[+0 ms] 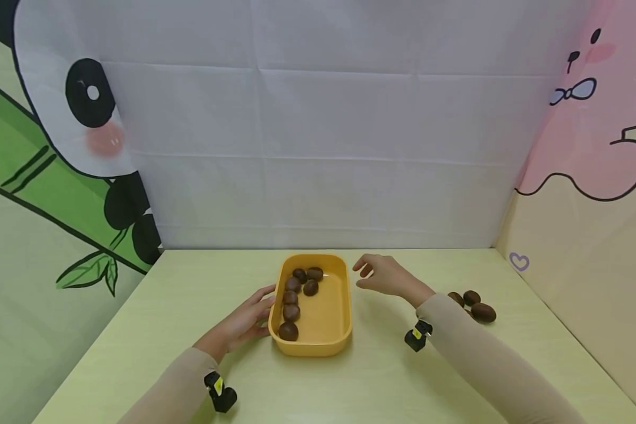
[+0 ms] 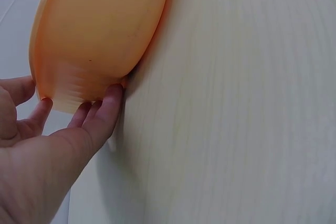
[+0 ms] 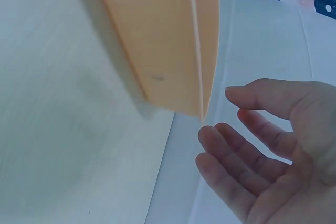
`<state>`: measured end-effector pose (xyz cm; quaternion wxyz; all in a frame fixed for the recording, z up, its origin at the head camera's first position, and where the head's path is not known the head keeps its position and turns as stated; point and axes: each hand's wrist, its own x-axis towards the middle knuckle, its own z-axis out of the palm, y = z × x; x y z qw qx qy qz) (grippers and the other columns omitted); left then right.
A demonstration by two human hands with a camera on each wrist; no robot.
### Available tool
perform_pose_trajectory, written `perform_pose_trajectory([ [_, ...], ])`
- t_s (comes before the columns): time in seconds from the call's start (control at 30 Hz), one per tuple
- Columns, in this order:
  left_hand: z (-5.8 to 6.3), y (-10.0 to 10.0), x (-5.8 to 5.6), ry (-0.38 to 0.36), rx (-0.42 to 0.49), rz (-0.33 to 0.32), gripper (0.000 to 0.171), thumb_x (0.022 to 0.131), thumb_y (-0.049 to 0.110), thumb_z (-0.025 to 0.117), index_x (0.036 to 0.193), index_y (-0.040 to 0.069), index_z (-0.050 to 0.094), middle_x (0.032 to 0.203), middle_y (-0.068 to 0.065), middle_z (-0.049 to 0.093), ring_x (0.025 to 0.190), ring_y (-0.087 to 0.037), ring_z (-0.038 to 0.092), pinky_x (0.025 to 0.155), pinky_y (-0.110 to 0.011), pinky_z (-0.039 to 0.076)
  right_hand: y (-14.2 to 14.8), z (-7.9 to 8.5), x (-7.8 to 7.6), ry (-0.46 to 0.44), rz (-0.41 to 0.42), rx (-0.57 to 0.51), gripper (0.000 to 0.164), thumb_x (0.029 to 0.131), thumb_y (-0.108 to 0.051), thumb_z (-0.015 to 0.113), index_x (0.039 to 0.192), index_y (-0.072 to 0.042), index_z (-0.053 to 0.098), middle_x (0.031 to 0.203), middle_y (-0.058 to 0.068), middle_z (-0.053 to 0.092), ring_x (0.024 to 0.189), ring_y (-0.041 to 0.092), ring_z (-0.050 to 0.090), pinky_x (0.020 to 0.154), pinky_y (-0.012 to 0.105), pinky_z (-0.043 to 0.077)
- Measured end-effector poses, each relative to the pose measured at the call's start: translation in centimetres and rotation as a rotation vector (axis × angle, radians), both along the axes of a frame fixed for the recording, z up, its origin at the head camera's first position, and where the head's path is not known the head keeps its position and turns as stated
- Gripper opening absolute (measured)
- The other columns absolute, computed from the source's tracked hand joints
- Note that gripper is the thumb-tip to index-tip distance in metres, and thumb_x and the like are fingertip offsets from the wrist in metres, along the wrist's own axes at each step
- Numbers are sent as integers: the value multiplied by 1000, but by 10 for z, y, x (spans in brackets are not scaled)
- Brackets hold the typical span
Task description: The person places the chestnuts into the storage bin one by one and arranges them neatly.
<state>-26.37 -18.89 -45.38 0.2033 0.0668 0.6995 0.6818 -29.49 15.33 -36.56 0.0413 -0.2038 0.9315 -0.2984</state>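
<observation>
A yellow plastic tray (image 1: 345, 318) stands on the table with several brown chestnuts (image 1: 291, 312) inside, mostly along its left wall. My left hand (image 1: 244, 321) rests against the tray's outer left side; in the left wrist view its extended fingertips (image 2: 111, 98) touch the wall, spread from rim to base. Just right of the tray, my right hand (image 1: 384, 275) hovers apart from it, fingers loosely bent and holding nothing. The right wrist view shows a gap between its thumb and fingers (image 3: 231, 156), near a corner of the tray (image 3: 157, 51).
Several more chestnuts (image 1: 483, 313) lie on the table right of the tray, partly hidden behind the right sleeve (image 1: 471, 341). A white cloth backdrop (image 1: 323, 176) rises at the table's far edge, with printed cartoon side panels left and right.
</observation>
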Motion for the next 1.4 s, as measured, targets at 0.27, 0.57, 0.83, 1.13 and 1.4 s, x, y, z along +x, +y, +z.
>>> perform_pose_trajectory([
  [0.27,-1,2,0,-7,5,-7,58,108,38,44,159,18,22,151,-22,41,134,-34,46,96,-45,49,61,-14,24,-17,-37,-24,26,92,-13,73,116,-7,66,109,13,68,101,28,66,81,42,55],
  [0.57,-3,1,-1,-3,13,-21,59,108,38,44,159,18,20,151,-23,40,135,-35,45,97,-46,49,125,-41,53,-22,-68,-15,27,91,-16,75,114,-3,66,100,5,69,91,24,67,76,41,54],
  [0.83,-3,1,-1,-5,1,4,59,109,38,43,159,19,20,151,-23,41,135,-36,45,97,-46,49,150,-51,70,13,-52,40,28,86,-14,80,108,-3,67,97,6,69,90,25,67,76,41,54],
  [1.13,0,-1,0,2,2,-17,59,108,39,43,160,20,20,154,-21,38,138,-36,41,97,-44,49,161,-60,74,51,-37,141,35,78,-19,87,107,-9,69,100,0,70,91,19,64,77,39,52],
  [1.4,-1,1,0,-4,7,-8,58,109,37,43,159,19,20,153,-23,38,137,-36,43,95,-44,50,163,-61,78,40,-22,144,36,77,-17,87,108,-9,70,105,2,70,97,24,64,81,43,51],
])
